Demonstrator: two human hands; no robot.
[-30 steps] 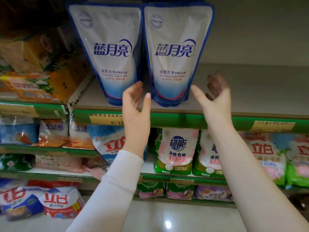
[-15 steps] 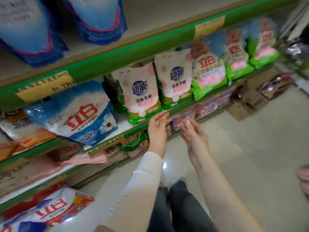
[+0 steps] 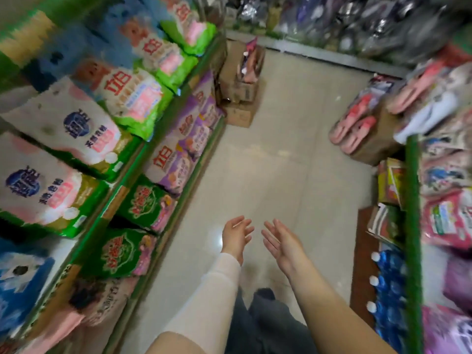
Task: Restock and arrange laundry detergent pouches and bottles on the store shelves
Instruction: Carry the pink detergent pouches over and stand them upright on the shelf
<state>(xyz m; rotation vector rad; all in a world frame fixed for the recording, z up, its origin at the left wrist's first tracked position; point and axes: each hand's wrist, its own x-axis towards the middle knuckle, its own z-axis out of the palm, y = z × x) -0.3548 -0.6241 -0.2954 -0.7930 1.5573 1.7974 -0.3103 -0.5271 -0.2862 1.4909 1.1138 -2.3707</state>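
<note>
Plainly, left hand (image 3: 236,235) and right hand (image 3: 283,245), fingers (image 3: 241,223) released, hover near blurred white-and-green detergent pouches (image 3: 74,129).

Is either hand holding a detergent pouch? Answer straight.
No, the left hand and right hand are both open and empty above the floor.

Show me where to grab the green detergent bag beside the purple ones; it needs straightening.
Probably the upper corners of the green detergent bag, reached from the aisle: it stands upright, face out, packed between neighbouring bags, so its sides look hard to reach.
</note>
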